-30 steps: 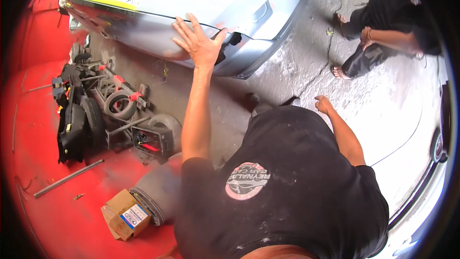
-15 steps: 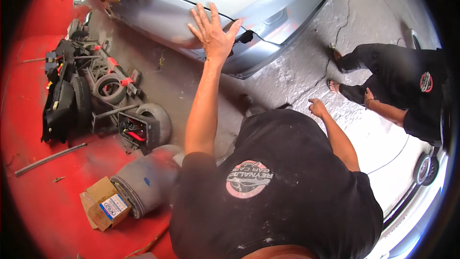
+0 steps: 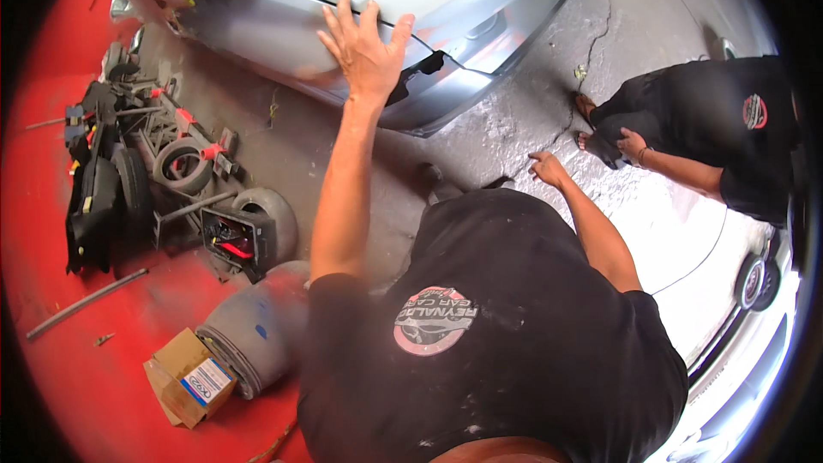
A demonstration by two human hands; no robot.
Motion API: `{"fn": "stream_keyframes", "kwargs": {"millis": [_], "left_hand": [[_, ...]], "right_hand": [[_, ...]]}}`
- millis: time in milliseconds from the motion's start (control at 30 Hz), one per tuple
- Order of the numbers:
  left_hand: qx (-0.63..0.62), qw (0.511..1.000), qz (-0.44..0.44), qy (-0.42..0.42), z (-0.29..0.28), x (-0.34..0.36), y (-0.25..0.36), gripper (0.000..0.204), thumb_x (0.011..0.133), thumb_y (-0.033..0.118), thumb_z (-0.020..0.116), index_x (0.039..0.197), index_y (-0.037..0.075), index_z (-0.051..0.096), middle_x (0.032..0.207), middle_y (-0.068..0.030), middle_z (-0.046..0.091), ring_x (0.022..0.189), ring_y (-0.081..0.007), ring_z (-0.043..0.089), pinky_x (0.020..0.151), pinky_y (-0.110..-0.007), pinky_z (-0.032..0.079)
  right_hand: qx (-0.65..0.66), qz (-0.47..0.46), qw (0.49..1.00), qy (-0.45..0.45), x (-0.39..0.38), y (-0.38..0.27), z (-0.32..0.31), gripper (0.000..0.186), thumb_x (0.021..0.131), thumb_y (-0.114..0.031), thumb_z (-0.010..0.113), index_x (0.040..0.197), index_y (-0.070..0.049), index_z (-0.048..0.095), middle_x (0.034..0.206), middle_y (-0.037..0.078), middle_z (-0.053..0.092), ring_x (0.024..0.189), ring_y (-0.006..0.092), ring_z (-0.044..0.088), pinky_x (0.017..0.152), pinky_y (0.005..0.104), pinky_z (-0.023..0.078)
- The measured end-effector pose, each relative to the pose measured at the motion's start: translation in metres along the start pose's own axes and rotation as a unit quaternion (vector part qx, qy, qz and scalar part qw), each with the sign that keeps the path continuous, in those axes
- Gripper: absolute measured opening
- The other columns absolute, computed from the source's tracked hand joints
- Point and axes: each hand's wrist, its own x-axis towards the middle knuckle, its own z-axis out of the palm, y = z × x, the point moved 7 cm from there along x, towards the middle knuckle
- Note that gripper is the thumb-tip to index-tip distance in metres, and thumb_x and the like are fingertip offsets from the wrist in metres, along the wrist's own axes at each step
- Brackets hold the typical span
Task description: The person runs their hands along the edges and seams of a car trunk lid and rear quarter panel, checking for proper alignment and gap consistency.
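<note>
Car panel beneath left fingers

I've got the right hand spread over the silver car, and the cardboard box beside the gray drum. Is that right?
Not quite: the head view shows the left hand spread over the silver car; the cardboard box is beside the gray drum.
</note>
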Motion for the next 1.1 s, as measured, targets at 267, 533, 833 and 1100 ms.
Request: {"fn": "stream_keyframes", "kwargs": {"millis": [267, 533, 833, 1100], "left_hand": [[-0.004, 0.959, 0.272, -0.084, 0.026, 0.086, 0.065, 0.052, 0.101, 0.043, 0.058, 0.139, 0.006, 0.057, 0.148, -0.0270, 0.047, 0.140, -0.0472, 0.042, 0.115, -0.064, 0.031], [0.000, 0.940, 0.314, -0.135, 0.037, 0.091, 0.069, 0.053, 0.101, 0.041, 0.056, 0.140, 0.005, 0.052, 0.143, -0.0270, 0.048, 0.140, -0.0509, 0.039, 0.111, -0.072, 0.030], [-0.029, 0.948, 0.303, -0.096, 0.046, 0.091, 0.064, 0.048, 0.100, 0.036, 0.058, 0.135, 0.002, 0.056, 0.139, -0.0297, 0.052, 0.136, -0.0534, 0.044, 0.110, -0.071, 0.031], [-0.033, 0.953, 0.289, -0.086, 0.036, 0.092, 0.064, 0.047, 0.096, 0.031, 0.062, 0.136, 0.006, 0.057, 0.141, -0.0279, 0.052, 0.133, -0.0521, 0.047, 0.108, -0.070, 0.034]], "right_hand": [[-0.067, 0.003, 0.998, 0.007, 0.010, -0.001, 0.012, 0.053, 0.082, -0.016, 0.057, 0.130, 0.004, 0.066, 0.110, 0.033, 0.070, 0.092, 0.0399, 0.074, 0.092, 0.0441, 0.056], [0.073, 0.130, 0.989, 0.018, 0.010, 0.059, 0.037, 0.049, 0.080, -0.007, 0.062, 0.124, 0.013, 0.065, 0.112, 0.030, 0.070, 0.070, 0.0306, 0.076, 0.070, 0.0395, 0.061], [-0.022, -0.006, 0.997, 0.075, 0.098, -0.054, 0.031, 0.052, 0.084, -0.020, 0.055, 0.131, 0.001, 0.066, 0.126, 0.029, 0.067, 0.122, 0.0412, 0.063, 0.107, 0.0436, 0.047], [-0.055, -0.050, 0.996, 0.044, 0.074, -0.085, 0.085, 0.052, 0.086, -0.022, 0.058, 0.133, -0.001, 0.065, 0.132, 0.029, 0.063, 0.124, 0.0434, 0.059, 0.110, 0.0451, 0.045]]}}
